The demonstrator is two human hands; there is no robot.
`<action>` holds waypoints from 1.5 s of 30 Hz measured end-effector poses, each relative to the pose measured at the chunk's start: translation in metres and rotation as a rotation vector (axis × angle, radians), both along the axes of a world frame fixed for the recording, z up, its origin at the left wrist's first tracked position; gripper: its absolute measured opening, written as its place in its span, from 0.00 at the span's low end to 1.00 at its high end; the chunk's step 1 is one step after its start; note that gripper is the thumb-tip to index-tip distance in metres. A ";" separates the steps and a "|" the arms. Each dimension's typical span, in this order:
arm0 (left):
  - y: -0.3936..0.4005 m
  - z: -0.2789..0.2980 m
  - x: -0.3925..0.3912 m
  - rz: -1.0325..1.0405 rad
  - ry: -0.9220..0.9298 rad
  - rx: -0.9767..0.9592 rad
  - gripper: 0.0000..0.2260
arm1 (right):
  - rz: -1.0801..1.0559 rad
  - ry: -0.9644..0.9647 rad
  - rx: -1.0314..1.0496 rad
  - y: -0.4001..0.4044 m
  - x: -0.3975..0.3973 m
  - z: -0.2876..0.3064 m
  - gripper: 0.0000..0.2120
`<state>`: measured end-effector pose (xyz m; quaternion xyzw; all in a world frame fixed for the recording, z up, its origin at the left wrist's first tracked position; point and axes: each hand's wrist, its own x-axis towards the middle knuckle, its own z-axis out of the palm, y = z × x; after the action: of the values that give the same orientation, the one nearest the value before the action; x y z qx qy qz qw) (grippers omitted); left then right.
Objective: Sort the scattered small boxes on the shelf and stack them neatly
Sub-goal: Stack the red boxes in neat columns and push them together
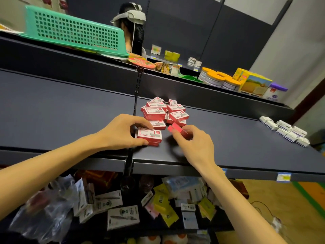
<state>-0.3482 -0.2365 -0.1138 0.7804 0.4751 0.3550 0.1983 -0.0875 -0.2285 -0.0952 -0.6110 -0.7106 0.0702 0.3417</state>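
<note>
Several small red-and-white boxes lie in a loose pile (164,110) on the dark shelf (237,138). In front of the pile stands a short stack of two red boxes (149,136); my left hand (123,132) grips it from the left, thumb at the front edge and fingers over the back. My right hand (191,141) pinches a single red box (177,130), tilted and blurred, just to the right of the stack and slightly above the shelf.
A group of small white boxes (285,131) sits at the shelf's right end. A green basket (73,30), jars and cartons stand on the shelf above. Packaged goods fill the shelf below (123,208). A person with a headset (131,23) stands behind the shelving.
</note>
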 end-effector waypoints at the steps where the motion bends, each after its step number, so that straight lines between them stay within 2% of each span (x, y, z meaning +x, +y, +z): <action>1: 0.000 0.000 0.000 0.002 0.003 0.003 0.22 | -0.004 0.016 0.007 0.000 0.000 0.002 0.23; 3: 0.001 0.002 0.001 0.000 0.013 0.003 0.22 | -0.017 0.037 0.017 0.001 0.001 0.004 0.27; 8: -0.001 0.002 0.002 0.012 0.018 0.003 0.21 | 0.011 0.192 -0.098 0.008 0.008 0.005 0.23; 15: -0.001 0.002 0.001 0.004 0.021 -0.017 0.22 | -0.080 0.495 -0.170 0.014 0.020 0.003 0.26; 20: 0.000 0.002 0.001 0.007 0.012 -0.033 0.22 | -0.106 0.604 -0.063 0.017 0.028 -0.001 0.16; 22: 0.000 0.002 0.002 0.001 0.009 -0.036 0.22 | -0.113 0.609 -0.030 0.017 0.029 -0.002 0.15; 24: 0.000 0.002 0.002 0.000 0.006 -0.038 0.22 | -0.103 0.551 -0.016 0.017 0.032 -0.006 0.14; 27: 0.000 0.002 0.001 0.005 0.009 -0.047 0.22 | -0.058 0.349 0.015 0.015 0.031 -0.011 0.20; 29: 0.000 0.003 0.002 0.005 0.014 -0.049 0.22 | -0.040 0.137 0.045 0.017 0.026 -0.013 0.22; 31: -0.001 0.002 0.002 0.005 0.018 -0.043 0.22 | -0.006 -0.137 0.022 0.018 0.019 -0.016 0.30; 32: -0.001 0.002 0.001 0.004 0.017 -0.041 0.22 | 0.013 -0.208 -0.004 0.018 0.017 -0.016 0.34; 35: -0.001 0.004 0.001 0.008 0.010 -0.038 0.22 | 0.030 -0.166 -0.081 0.021 0.016 -0.013 0.39; 42: 0.000 0.002 0.002 0.007 -0.007 -0.043 0.22 | 0.028 -0.269 -0.076 0.009 0.018 -0.004 0.34; 45: 0.001 0.001 0.001 0.006 -0.011 -0.049 0.23 | 0.082 -0.082 -0.136 -0.002 0.020 -0.004 0.30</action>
<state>-0.3472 -0.2357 -0.1124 0.7718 0.4851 0.3482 0.2188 -0.0670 -0.2305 -0.0996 -0.6056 -0.7421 0.1073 0.2667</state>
